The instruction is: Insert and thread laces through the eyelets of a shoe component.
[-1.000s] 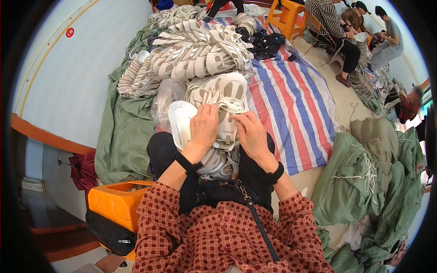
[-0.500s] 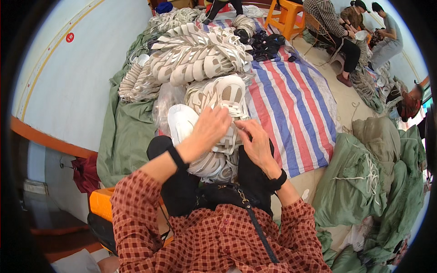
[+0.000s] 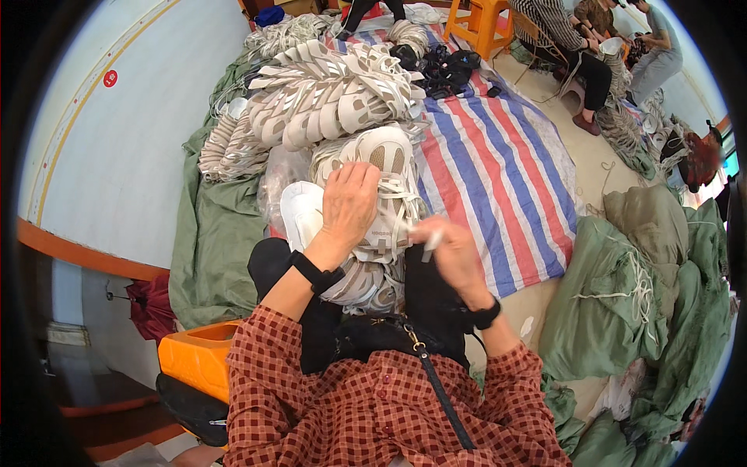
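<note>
A white and beige shoe upper lies over my knees, its mesh toe pointing away from me and a white lace across its front. My left hand grips it on the left side, fingers curled over its edge and fingertips partly hidden. To the right, my right hand is closed and smeared by motion, with a white shoelace sticking out of it. A smooth white shoe-shaped piece sits left of my left hand. More uppers lie beneath, between my legs.
A large heap of shoe uppers stands ahead on a striped sheet. Green sacks lie at the right, green cloth at the left. An orange stool is beside me. Several people work at the far right.
My right hand has moved slightly right and nearer me, drawing out the white lace. My left hand has turned more upright on the upper. The view has shifted a little.
</note>
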Demonstrator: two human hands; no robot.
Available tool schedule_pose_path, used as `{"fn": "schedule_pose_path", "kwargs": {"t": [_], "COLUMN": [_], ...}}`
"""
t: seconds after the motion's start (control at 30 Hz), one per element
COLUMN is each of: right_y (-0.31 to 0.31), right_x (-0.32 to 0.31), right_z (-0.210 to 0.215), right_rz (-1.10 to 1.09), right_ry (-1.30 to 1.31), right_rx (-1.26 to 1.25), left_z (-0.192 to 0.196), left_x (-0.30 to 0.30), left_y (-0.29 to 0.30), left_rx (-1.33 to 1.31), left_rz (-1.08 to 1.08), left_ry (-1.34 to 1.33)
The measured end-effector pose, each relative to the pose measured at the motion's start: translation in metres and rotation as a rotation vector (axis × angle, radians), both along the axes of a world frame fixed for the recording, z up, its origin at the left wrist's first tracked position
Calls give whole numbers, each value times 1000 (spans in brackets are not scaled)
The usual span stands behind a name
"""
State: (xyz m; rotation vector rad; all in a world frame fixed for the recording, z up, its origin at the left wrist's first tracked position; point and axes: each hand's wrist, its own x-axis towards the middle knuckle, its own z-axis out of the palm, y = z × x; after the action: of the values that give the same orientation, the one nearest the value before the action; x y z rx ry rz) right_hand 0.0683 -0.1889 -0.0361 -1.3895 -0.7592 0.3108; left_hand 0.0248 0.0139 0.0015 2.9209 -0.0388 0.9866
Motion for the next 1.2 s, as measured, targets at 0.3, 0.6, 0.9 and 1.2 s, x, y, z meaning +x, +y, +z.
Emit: {"fn": "schedule_pose_path", "kwargs": {"t": [0.3, 0.6, 0.9, 1.2], "right_y": [-325, -367, -397, -113], "right_x": [53, 11, 10, 30], "right_z": [-82, -138, -145, -14], "right_rz": [-620, -769, -938, -324], "right_ry": [655, 787, 704, 79], "right_rx": [817, 955, 275, -325], "left_z": [5, -3, -2, -15], "left_x": [-7, -13, -44, -43], "left_y": [-3, 0, -30, -65], "left_rx": [-837, -746, -672, -220], "left_rz": [-29, -166, 1, 35], "left_ry": [12, 115, 258, 156]}}
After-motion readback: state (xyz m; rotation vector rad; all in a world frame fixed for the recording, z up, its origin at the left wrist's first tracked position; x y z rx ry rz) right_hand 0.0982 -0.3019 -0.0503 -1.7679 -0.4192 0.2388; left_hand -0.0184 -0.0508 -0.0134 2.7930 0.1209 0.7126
